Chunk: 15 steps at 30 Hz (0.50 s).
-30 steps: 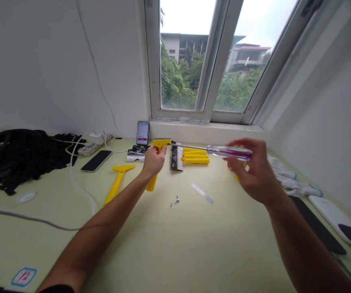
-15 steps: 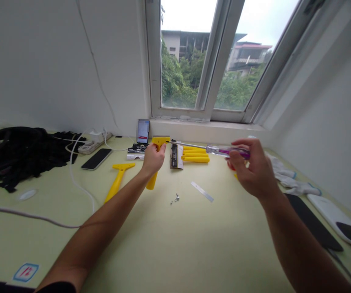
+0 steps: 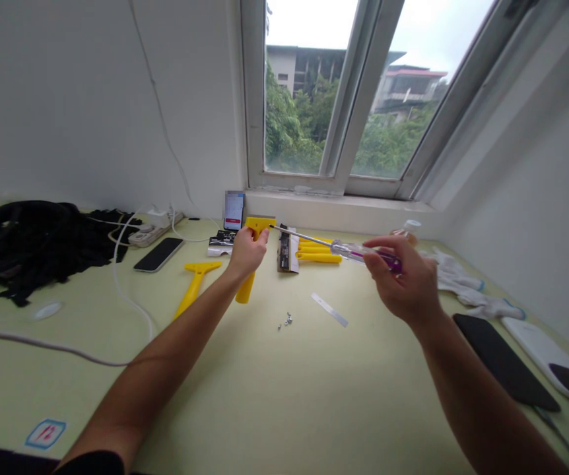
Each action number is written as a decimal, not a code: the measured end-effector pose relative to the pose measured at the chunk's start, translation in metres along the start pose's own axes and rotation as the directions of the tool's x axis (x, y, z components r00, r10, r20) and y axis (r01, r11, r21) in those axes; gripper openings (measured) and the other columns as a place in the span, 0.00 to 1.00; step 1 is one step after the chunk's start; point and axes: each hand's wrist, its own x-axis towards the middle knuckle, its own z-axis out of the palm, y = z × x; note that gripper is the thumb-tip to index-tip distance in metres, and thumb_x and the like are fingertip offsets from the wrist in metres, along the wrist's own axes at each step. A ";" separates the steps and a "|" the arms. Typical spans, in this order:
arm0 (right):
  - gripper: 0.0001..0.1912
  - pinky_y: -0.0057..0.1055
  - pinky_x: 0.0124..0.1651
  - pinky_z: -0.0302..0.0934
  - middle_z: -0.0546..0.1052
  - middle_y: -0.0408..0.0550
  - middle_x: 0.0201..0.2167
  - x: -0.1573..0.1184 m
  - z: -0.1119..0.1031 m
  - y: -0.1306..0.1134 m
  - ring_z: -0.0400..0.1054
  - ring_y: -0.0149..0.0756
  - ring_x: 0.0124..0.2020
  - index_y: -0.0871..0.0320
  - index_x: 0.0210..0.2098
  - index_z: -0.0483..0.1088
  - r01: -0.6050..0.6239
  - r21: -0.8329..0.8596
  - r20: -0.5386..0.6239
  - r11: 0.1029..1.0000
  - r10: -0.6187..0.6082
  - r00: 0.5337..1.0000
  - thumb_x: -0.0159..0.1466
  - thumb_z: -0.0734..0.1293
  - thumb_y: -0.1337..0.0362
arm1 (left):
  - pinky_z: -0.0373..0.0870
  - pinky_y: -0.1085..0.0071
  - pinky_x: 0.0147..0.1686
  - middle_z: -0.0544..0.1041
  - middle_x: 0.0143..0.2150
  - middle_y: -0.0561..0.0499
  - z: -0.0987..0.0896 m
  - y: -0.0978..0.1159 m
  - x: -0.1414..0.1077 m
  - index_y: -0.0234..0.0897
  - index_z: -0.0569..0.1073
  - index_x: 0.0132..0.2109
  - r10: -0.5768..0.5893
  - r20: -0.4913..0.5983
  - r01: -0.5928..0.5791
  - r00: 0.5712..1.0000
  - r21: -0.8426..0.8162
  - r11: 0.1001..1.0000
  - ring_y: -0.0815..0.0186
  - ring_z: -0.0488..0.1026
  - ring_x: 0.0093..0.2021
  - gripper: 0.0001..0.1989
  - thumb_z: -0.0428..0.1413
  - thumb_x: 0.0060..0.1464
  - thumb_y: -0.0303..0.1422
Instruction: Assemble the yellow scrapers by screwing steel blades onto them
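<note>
My left hand is closed around a yellow scraper, holding it upright with its wide head at the top and a blade along the head's edge. In my right hand is a screwdriver with a clear and purple handle. Its shaft points left, and the tip meets the scraper head near my left thumb. Several small screws lie on the table below, with a flat metal blade to their right. A second yellow scraper lies left of my left forearm.
Behind my hands lie several yellow scraper handles by a dark package. A propped phone, another phone, a power strip and black fabric are leftward. White gloves, a bottle and a black slab are rightward.
My right hand has lowered slightly and shifted left, tilting the screwdriver so its handle sits lower. The tip stays at the scraper head. The whole view has shifted a little.
</note>
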 end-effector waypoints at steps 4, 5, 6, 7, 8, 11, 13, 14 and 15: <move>0.19 0.39 0.39 0.70 0.78 0.54 0.47 -0.005 0.005 -0.001 0.76 0.44 0.40 0.53 0.53 0.65 0.080 0.056 0.050 0.995 -0.083 0.995 0.63 0.67 0.57 | 0.57 0.73 0.22 0.65 0.20 0.55 -0.003 0.004 0.000 0.37 0.65 0.27 0.033 0.014 -0.033 0.999 0.058 0.998 0.70 0.62 0.21 0.12 0.54 0.54 0.38; 0.17 0.38 0.37 0.70 0.79 0.52 0.44 -0.006 0.006 0.000 0.76 0.43 0.36 0.52 0.50 0.67 0.065 0.035 0.016 0.997 -0.065 0.998 0.63 0.67 0.57 | 0.57 0.72 0.23 0.66 0.21 0.54 -0.004 0.006 -0.001 0.37 0.66 0.27 0.044 0.021 -0.046 0.999 0.082 0.996 0.69 0.63 0.21 0.12 0.54 0.55 0.38; 0.13 0.36 0.33 0.69 0.80 0.50 0.37 -0.008 0.007 0.001 0.75 0.41 0.31 0.52 0.46 0.69 0.021 0.013 -0.028 1.000 -0.021 0.999 0.63 0.67 0.56 | 0.58 0.72 0.23 0.67 0.21 0.54 -0.004 0.007 -0.002 0.37 0.66 0.27 0.063 0.040 -0.067 0.997 0.107 0.992 0.69 0.64 0.22 0.12 0.53 0.55 0.37; 0.11 0.35 0.29 0.67 0.80 0.47 0.30 -0.010 0.009 0.003 0.74 0.39 0.25 0.52 0.43 0.70 -0.045 0.008 -0.076 0.999 0.045 0.996 0.64 0.66 0.55 | 0.58 0.72 0.24 0.68 0.23 0.53 -0.004 0.009 -0.003 0.37 0.67 0.28 0.088 0.066 -0.097 0.994 0.131 0.987 0.68 0.65 0.23 0.11 0.53 0.56 0.37; 0.10 0.33 0.25 0.66 0.78 0.45 0.25 -0.010 0.010 0.004 0.72 0.37 0.22 0.52 0.40 0.71 -0.111 0.023 -0.101 0.994 0.113 0.988 0.65 0.65 0.54 | 0.58 0.72 0.25 0.69 0.24 0.52 -0.004 0.010 -0.004 0.36 0.68 0.29 0.108 0.071 -0.118 0.992 0.158 0.980 0.68 0.66 0.24 0.10 0.53 0.56 0.36; 0.12 0.32 0.24 0.66 0.77 0.43 0.24 -0.009 0.010 0.006 0.73 0.37 0.22 0.53 0.42 0.70 -0.200 0.113 -0.002 0.973 0.202 0.979 0.66 0.63 0.53 | 0.58 0.71 0.27 0.71 0.25 0.52 -0.006 0.012 -0.005 0.36 0.69 0.29 0.134 0.063 -0.144 0.989 0.223 0.964 0.67 0.67 0.26 0.10 0.53 0.56 0.35; 0.15 0.35 0.31 0.70 0.79 0.49 0.34 -0.005 0.008 0.004 0.76 0.41 0.31 0.53 0.47 0.69 -0.083 0.126 0.079 0.989 0.073 0.994 0.64 0.66 0.54 | 0.58 0.71 0.28 0.71 0.24 0.52 -0.008 0.013 -0.003 0.36 0.68 0.28 0.123 0.044 -0.130 0.991 0.245 0.961 0.66 0.67 0.26 0.11 0.52 0.57 0.35; 0.17 0.37 0.37 0.71 0.79 0.51 0.40 -0.003 0.008 0.003 0.76 0.43 0.38 0.53 0.49 0.68 0.015 0.120 0.079 0.993 -0.024 0.997 0.63 0.68 0.55 | 0.58 0.71 0.28 0.70 0.24 0.52 -0.009 0.014 -0.002 0.36 0.68 0.27 0.116 0.042 -0.123 0.992 0.244 0.962 0.66 0.67 0.26 0.11 0.52 0.57 0.35; 0.18 0.38 0.40 0.71 0.78 0.52 0.44 -0.002 0.007 0.001 0.76 0.44 0.42 0.53 0.49 0.68 0.114 0.096 0.053 0.989 -0.120 0.991 0.62 0.69 0.57 | 0.59 0.71 0.28 0.70 0.24 0.52 -0.011 0.014 -0.002 0.36 0.68 0.27 0.110 0.044 -0.117 0.993 0.237 0.964 0.66 0.67 0.26 0.11 0.53 0.57 0.35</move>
